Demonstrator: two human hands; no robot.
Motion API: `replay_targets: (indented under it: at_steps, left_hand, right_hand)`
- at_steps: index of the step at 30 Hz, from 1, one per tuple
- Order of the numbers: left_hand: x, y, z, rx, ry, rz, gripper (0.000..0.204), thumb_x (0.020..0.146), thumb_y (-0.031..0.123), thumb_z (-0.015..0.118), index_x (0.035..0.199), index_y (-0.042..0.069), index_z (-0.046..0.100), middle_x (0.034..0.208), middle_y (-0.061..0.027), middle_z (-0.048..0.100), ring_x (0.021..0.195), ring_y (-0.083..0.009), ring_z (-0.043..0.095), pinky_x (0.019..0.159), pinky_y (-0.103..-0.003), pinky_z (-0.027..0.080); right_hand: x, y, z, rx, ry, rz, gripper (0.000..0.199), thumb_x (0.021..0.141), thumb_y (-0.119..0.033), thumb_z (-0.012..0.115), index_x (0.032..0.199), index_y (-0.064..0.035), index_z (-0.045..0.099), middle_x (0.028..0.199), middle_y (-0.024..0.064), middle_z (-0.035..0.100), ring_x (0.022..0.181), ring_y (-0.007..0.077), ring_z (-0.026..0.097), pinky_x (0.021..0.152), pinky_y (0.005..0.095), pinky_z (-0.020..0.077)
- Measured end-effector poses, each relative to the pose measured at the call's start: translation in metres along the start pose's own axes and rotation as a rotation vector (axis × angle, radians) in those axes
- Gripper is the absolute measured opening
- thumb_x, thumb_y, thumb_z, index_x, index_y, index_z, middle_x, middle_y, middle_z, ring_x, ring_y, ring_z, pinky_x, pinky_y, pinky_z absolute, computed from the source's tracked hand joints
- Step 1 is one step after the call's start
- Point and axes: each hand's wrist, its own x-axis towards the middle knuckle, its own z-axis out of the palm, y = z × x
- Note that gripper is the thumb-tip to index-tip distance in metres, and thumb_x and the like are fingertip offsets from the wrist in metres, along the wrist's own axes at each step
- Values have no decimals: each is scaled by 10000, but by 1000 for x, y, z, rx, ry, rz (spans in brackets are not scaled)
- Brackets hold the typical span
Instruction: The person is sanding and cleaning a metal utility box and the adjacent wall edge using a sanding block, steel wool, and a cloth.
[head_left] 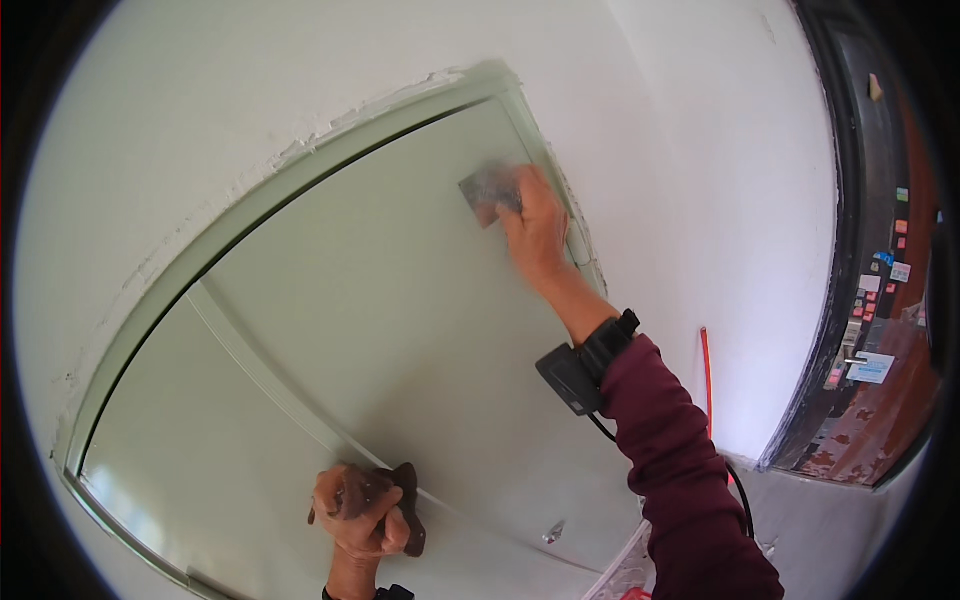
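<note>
Right hand: your right hand [540,225] pinches a flat grey square [482,200], its outline partly blurred.
Grey square: you have it against the pale green panel [350,250], near the upper right corner.
Left hand: your left hand [372,525] is curled tight around a brown cloth [416,540].
Cloth: it bunches out on both sides of your fist, lower down, near the strip [255,360] that crosses the panel.
Frame: the green frame [400,112] around your panel has rough white smears along its outer edge.
Right wrist: you wear a black device [572,380] there, just beyond your maroon sleeve [690,465].
Far right: a reddish-brown door [885,435] with small stickers.
</note>
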Motion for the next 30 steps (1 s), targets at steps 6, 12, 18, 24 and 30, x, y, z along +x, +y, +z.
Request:
replay_targets:
  at_steps: [6,12,18,24,30]
  left_hand:
    - [-21,-1,1,-32,118,-68,123,620,185,586,701,205,675,893,-77,526,779,-244,505,640,-353,428]
    - [-37,-4,-15,-64,-34,-105,88,680,193,584,692,218,667,894,-109,552,859,-268,477,645,-340,407]
    - [-53,-6,-18,-70,140,-83,122,639,187,600,700,242,690,921,-97,517,791,-245,487,607,-328,404]
    - [-64,-14,-17,-57,84,-85,131,629,214,604,708,245,704,938,-93,493,820,-254,485,621,-335,409]
    - [-71,-14,-20,-96,77,-140,159,682,268,583,700,139,674,818,-96,545,898,-308,474,693,-404,416]
  right_hand:
    - [13,20,5,-216,80,-79,195,793,-107,652,933,-6,562,920,129,572,851,325,572,735,362,456]
    - [20,12,-2,-55,119,28,244,747,-139,679,926,-25,560,922,149,584,882,379,561,750,452,438]
    - [14,14,-10,-111,23,32,209,810,-151,641,917,3,551,922,151,573,835,340,546,734,388,445]
    - [15,10,-10,-129,20,121,211,796,-146,634,954,-15,584,999,151,601,924,356,578,772,393,456]
    - [12,20,-14,-103,50,99,270,748,-91,660,998,-34,577,989,164,613,924,371,572,771,415,453]
